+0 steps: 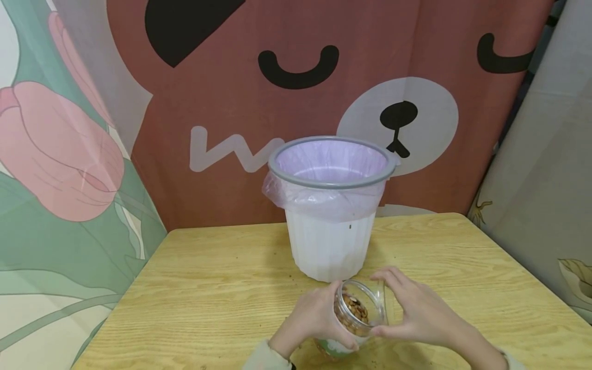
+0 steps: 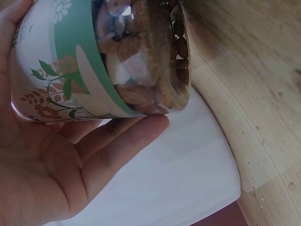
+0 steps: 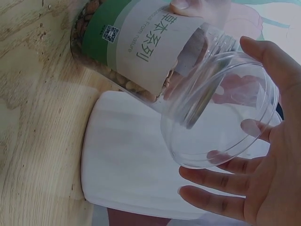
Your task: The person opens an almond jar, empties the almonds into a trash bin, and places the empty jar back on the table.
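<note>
A clear jar [image 1: 355,307] of brown nuts or kernels, with a green and white label, tilts above the near part of the table. My left hand [image 1: 316,313] grips the jar round its side; its fingers also show along the jar in the left wrist view. At the jar's threaded mouth, a clear round lid [image 3: 225,136] stands at an angle, off the opening. My right hand [image 1: 423,312] holds this lid by its rim between thumb and fingers. Whether the lid's edge touches the jar cannot be told.
Behind the hands stands a white ribbed bin [image 1: 330,249] with a grey rim and a pale purple bag liner. Small dark crumbs dot the wooden table [image 1: 217,293]. A curtain with a bear print [image 1: 222,92] hangs behind, and other printed curtains flank the table.
</note>
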`<state>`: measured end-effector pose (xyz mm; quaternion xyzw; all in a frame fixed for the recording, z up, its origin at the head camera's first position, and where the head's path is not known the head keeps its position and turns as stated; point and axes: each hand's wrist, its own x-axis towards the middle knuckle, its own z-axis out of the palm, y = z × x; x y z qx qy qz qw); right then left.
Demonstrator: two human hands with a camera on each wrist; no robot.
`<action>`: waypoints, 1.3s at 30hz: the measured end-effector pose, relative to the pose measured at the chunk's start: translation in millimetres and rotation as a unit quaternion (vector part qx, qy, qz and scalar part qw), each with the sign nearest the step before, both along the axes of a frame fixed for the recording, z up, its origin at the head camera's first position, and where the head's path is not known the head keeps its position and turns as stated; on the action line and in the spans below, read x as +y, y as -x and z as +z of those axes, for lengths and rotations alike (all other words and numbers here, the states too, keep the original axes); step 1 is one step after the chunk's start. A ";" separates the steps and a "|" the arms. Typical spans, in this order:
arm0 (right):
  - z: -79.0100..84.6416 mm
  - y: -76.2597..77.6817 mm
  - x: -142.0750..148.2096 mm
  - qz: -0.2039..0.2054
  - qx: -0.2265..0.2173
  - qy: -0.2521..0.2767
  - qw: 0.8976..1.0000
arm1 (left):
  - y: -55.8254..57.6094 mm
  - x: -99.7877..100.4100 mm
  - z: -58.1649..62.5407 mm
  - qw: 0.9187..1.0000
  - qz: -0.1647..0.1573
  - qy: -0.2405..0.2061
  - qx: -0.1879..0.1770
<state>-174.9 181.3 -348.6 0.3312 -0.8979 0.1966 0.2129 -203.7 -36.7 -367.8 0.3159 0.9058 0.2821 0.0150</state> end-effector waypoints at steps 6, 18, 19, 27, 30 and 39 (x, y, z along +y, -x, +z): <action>-1.1 0.1 4.8 -0.014 0.016 -0.010 1.000 | -0.2 -0.1 -0.5 1.000 0.001 -0.002 0.004; -4.4 -1.4 14.4 -0.043 0.012 -0.025 0.999 | -2.3 -0.1 0.6 1.000 0.005 0.004 0.018; -4.5 -1.5 15.1 -0.046 0.006 -0.027 0.999 | -2.3 0.0 0.8 1.000 0.006 0.004 0.018; -5.3 -2.2 20.7 -0.055 -0.014 -0.050 0.997 | -2.1 0.6 0.5 1.000 0.009 0.001 0.016; -6.2 -1.7 22.1 -0.050 -0.014 -0.053 0.997 | -1.8 0.7 0.2 1.000 0.011 0.002 0.012; -10.0 -0.7 25.6 -0.061 -0.016 -0.057 0.996 | 0.1 1.1 -1.0 1.000 0.010 0.001 0.006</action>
